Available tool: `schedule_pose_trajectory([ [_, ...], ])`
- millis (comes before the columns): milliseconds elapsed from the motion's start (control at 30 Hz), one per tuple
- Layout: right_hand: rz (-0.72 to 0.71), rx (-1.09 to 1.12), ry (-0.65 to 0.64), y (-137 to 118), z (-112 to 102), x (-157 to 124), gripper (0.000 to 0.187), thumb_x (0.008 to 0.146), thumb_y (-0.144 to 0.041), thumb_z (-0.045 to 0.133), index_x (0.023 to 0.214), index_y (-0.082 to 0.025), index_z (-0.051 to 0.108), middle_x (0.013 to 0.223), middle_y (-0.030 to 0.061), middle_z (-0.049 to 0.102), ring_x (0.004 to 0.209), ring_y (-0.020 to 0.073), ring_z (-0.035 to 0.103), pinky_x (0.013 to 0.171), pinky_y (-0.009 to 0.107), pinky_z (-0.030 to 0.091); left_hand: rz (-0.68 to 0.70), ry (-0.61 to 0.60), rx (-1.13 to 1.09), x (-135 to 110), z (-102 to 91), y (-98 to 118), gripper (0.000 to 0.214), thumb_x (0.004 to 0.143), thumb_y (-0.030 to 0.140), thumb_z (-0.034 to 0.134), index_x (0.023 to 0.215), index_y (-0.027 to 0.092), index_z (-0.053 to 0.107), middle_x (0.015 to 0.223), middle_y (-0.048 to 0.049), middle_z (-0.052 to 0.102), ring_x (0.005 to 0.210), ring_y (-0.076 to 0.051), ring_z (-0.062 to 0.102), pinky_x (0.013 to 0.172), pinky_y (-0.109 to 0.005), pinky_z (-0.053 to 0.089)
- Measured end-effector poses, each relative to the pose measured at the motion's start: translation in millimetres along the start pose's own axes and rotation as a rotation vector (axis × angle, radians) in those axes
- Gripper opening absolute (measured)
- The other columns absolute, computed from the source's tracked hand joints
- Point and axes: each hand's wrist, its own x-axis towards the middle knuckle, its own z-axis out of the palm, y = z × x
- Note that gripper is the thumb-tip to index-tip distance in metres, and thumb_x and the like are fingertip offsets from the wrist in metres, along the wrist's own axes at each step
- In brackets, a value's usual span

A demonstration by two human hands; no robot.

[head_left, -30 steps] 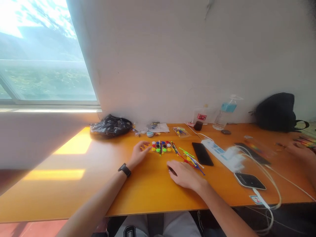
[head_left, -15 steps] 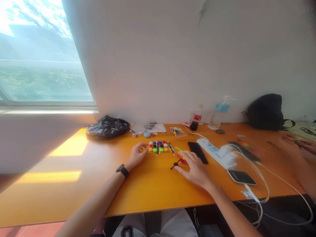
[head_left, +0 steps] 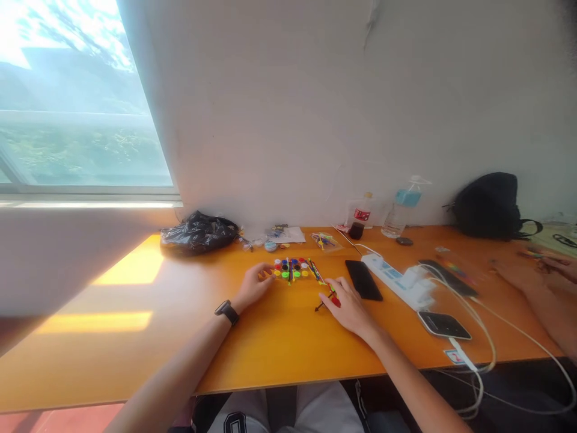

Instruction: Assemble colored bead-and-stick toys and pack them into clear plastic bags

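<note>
Small round plastic discs (head_left: 298, 274) in several colours stand in rows on the table, with thin arrow-tipped sticks (head_left: 291, 273) between them. At their left edge is my left hand (head_left: 255, 285), fingers loosely curled and apart, with nothing visible in it. My right hand (head_left: 350, 307) rests low over the table, thumb and fingers brought together around a small piece made of a black arrow-tipped stick (head_left: 319, 307) and a red disc (head_left: 336, 301). The fingers partly cover this piece. More coloured sticks (head_left: 315, 270) lie slanted between the discs and my right hand.
Right of my right hand lie a black phone (head_left: 364, 280), a white power strip (head_left: 392, 278) with cables and another phone (head_left: 444, 325). A black plastic bag (head_left: 198, 233), a cola bottle (head_left: 358, 219) and a clear bottle (head_left: 393, 222) stand along the wall. Another person's hands (head_left: 518, 270) are at far right.
My right hand has lowered and drawn its thumb and fingers in around the black and red piece, which it hovered over before. My left hand stays by the discs.
</note>
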Motion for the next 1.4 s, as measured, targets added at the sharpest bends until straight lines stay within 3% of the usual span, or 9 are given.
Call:
schedule_pose_trajectory([
  [133, -0.096, 0.093, -0.009, -10.6, -8.9, -16.5, 0.03, 0.105, -0.039, 0.045, 0.123, -0.026, 0.065, 0.113, 0.0098, 0.061, 0.106, 0.0261, 0.065, 0.097, 0.041, 0.053, 0.001, 0.005, -0.017, 0.1, 0.4, 0.8, 0.023, 0.085, 0.03, 0.066, 0.102, 0.02, 0.077, 0.09, -0.0046, 0.075, 0.076, -0.018, 0.06, 0.072, -0.029, 0.047],
  [333, -0.19, 0.137, -0.067, -33.1, -9.8, -32.2, 0.033, 0.108, -0.032, 0.04, 0.13, -0.03, 0.065, 0.124, 0.01, 0.062, 0.112, 0.0264, 0.063, 0.099, 0.043, 0.052, 0.022, 0.001, 0.001, -0.1, 0.9, 2.9, 0.023, 0.087, 0.031, 0.064, 0.102, 0.019, 0.076, 0.09, -0.0051, 0.075, 0.075, -0.018, 0.059, 0.073, -0.029, 0.046],
  [600, -0.406, 0.191, -0.202, -72.4, 8.0, -1.9, 0.032, 0.108, -0.034, 0.044, 0.128, -0.028, 0.068, 0.12, 0.0089, 0.067, 0.114, 0.026, 0.06, 0.102, 0.041, 0.048, 0.0, 0.015, -0.061, -0.6, 1.8, 7.0, 0.029, 0.09, 0.044, 0.065, 0.098, 0.02, 0.078, 0.09, -0.0056, 0.075, 0.075, -0.018, 0.059, 0.069, -0.028, 0.045],
  [800, -0.567, 0.221, -0.274, -106.2, 29.5, 18.6, 0.039, 0.109, -0.037, 0.042, 0.138, -0.025, 0.065, 0.115, 0.0104, 0.07, 0.106, 0.0243, 0.062, 0.094, 0.036, 0.047, -0.023, 0.051, -0.106, 2.5, 2.7, 2.2, 0.031, 0.092, 0.048, 0.064, 0.098, 0.021, 0.078, 0.093, -0.0057, 0.077, 0.078, -0.019, 0.063, 0.073, -0.029, 0.047],
  [967, -0.618, 0.167, -0.305, -123.9, 22.8, 20.8, 0.047, 0.108, -0.041, 0.041, 0.151, -0.025, 0.053, 0.124, 0.0114, 0.071, 0.112, 0.0264, 0.061, 0.099, 0.041, 0.045, -0.012, 0.082, -0.049, 5.4, 3.2, -8.3, 0.03, 0.094, 0.044, 0.061, 0.1, 0.02, 0.077, 0.095, -0.007, 0.078, 0.078, -0.02, 0.066, 0.073, -0.031, 0.05],
  [1067, -0.571, 0.208, -0.267, -116.8, 8.2, 19.8, 0.05, 0.109, -0.042, 0.041, 0.156, -0.029, 0.047, 0.148, 0.0106, 0.059, 0.134, 0.0271, 0.053, 0.113, 0.045, 0.039, 0.012, 0.137, 0.023, 7.4, -0.1, -14.4, 0.027, 0.095, 0.04, 0.058, 0.102, 0.02, 0.075, 0.098, -0.0078, 0.077, 0.08, -0.019, 0.067, 0.072, -0.031, 0.052],
  [1200, -0.496, 0.205, -0.199, -83.9, -13.8, 2.5, 0.056, 0.107, -0.041, 0.044, 0.161, -0.03, 0.038, 0.164, 0.0066, 0.042, 0.151, 0.0274, 0.037, 0.124, 0.049, 0.03, 0.004, 0.199, 0.146, 12.9, -11.5, -18.7, 0.026, 0.096, 0.032, 0.055, 0.112, 0.021, 0.071, 0.113, -0.0112, 0.072, 0.091, -0.022, 0.067, 0.073, -0.033, 0.053],
  [1300, -0.379, 0.118, -0.175, -48.5, -26.1, -29.5, 0.062, 0.106, -0.042, 0.044, 0.165, -0.032, 0.028, 0.169, 0.0029, 0.033, 0.156, 0.0274, 0.03, 0.126, 0.05, 0.03, 0.022, 0.157, 0.295, 22.2, -21.2, -19.3, 0.029, 0.093, 0.025, 0.055, 0.119, 0.02, 0.068, 0.128, -0.0138, 0.065, 0.111, -0.027, 0.063, 0.09, -0.039, 0.054],
  [1400, -0.277, -0.026, -0.138, -18.1, -32.4, -68.5, 0.068, 0.105, -0.045, 0.045, 0.167, -0.035, 0.018, 0.171, 0.0004, 0.027, 0.157, 0.0301, 0.027, 0.124, 0.052, 0.033, 0.055, 0.055, 0.458, 38.2, -28.8, -19.8, 0.037, 0.089, 0.017, 0.057, 0.125, 0.019, 0.067, 0.14, -0.0142, 0.059, 0.127, -0.031, 0.055, 0.109, -0.046, 0.045],
])
